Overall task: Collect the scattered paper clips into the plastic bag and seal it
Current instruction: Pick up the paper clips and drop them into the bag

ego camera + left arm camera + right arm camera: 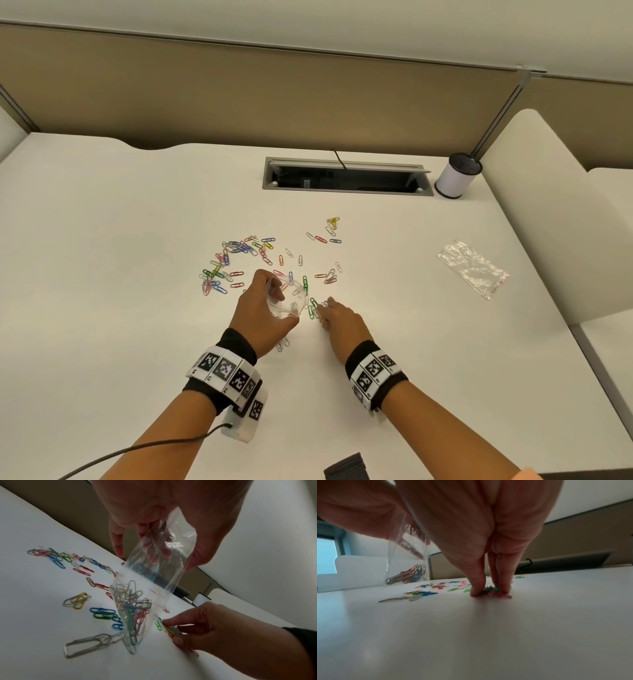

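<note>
My left hand [263, 308] holds a clear plastic bag [286, 296] by its open top, the bag hanging just over the white desk [102, 274]. Several coloured paper clips [133, 609] lie in the bag's bottom [406, 576]. My right hand [339, 317] is down on the desk beside the bag, fingertips [476, 592] pinching a small bunch of clips [489, 590] against the surface [171, 631]. More clips [239, 255] are scattered further back and left, with a smaller group [330, 229] behind to the right.
A second, crumpled clear bag [472, 269] lies on the desk at the right. An open cable tray [346, 176] and a white cylinder with a black top [457, 174] sit at the back. A partition wall rises behind the desk.
</note>
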Available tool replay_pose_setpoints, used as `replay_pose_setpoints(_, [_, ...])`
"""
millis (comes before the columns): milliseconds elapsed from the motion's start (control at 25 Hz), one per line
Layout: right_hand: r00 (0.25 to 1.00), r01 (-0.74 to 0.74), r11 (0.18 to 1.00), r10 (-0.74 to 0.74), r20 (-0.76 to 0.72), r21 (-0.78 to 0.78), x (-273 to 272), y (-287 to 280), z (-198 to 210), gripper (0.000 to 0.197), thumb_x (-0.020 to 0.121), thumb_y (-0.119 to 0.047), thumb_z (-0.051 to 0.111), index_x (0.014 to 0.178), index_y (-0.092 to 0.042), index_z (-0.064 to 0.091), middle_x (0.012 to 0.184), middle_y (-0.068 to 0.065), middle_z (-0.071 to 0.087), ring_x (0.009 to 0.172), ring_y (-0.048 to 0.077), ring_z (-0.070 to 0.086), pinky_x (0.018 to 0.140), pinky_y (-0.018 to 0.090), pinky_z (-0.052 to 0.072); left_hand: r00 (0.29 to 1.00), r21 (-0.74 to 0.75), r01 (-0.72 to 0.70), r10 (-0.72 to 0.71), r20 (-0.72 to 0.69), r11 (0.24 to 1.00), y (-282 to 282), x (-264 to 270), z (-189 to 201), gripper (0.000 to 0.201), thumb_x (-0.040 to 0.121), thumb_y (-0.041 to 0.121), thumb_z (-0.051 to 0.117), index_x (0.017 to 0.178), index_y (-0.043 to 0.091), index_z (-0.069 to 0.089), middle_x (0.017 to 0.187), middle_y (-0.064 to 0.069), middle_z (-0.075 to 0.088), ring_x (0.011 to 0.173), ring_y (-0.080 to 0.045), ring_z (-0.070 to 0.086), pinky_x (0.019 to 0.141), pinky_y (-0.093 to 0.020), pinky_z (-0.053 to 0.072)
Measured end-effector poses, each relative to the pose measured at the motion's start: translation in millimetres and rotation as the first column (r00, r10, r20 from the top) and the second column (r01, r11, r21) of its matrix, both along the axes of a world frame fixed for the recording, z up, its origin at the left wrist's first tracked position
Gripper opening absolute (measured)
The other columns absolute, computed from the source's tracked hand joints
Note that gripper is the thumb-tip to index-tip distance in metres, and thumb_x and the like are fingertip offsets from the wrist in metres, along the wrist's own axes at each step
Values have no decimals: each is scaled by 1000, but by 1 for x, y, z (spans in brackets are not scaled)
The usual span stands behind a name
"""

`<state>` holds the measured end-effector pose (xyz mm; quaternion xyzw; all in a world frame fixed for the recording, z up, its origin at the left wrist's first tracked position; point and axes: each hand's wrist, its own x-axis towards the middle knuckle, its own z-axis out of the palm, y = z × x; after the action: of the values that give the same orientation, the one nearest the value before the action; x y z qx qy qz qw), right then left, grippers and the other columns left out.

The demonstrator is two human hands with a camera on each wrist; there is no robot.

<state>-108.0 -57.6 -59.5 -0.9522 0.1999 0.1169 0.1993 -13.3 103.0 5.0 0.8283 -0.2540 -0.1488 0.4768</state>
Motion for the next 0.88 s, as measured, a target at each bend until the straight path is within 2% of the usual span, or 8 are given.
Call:
replay_pose_setpoints(80, [999,-16,998,18,31,-60,-1,-4,2,30,94,-1,38,112,-9,61,122,11,59,106,30,61,73,29,40,1000,0,2,-2,7,1000,-1,1,-1,49,65,12,80,99,17,45,84,3,60,82,-10,58,72,-20,44])
replay_pose_setpoints(160, [997,31,998,-28,66,-53,-1,-9,3,27,94,-4,41,103,-8,66,106,10,65,97,29,63,72,28,42,1000,1,3,-3,3,1000,-2,0,-2,49,66,13,81,99,18,45,84,3,60,83,-9,58,71,-18,42])
replay_pose_setpoints(240, [993,89,996,-89,78,-4,0,-15,5,26,95,-8,47,106,-10,71,106,9,67,96,28,65,79,28,48,1000,7,13,-13,-2,1000,-1,-3,-3,49,66,15,81,99,19,45,85,3,60,83,-10,58,70,-18,42])
replay_pose_setpoints(360, [960,238,957,-258,110,163,-2,-25,12,16,89,-13,62,98,-14,75,95,6,74,84,24,69,69,19,47,1000,17,24,-24,0,1000,1,-6,-5,48,67,16,81,99,20,45,85,4,60,82,-11,59,70,-18,43])
replay_pose_setpoints(520, [836,414,792,-526,156,449,-10,-45,18,11,79,-15,77,90,-13,79,86,3,76,74,12,66,69,10,48,1000,18,28,-28,-6,999,4,-7,-6,48,66,15,80,99,20,45,85,3,60,83,-13,58,71,-21,45])
replay_pose_setpoints(720, [738,305,346,-674,8,887,-16,-52,50,15,80,1,73,95,2,74,87,18,73,83,30,70,76,23,59,999,51,53,-53,-6,997,1,-10,-9,48,64,23,76,98,23,42,85,6,58,84,-17,58,73,-31,50])
replay_pose_setpoints(800, [774,207,296,-632,29,933,-14,-46,75,19,83,4,69,101,8,71,88,18,72,80,24,70,75,22,59,998,76,69,-69,1,995,-1,-13,-10,49,63,28,73,98,24,40,85,7,58,83,-19,59,73,-34,51])
replay_pose_setpoints(880, [833,128,334,-548,82,934,-11,-37,99,22,84,3,68,105,9,69,90,16,72,80,19,71,77,23,59,996,87,85,-85,1,993,-6,-16,-10,48,62,29,73,97,25,40,84,9,57,82,-18,58,72,-33,51])
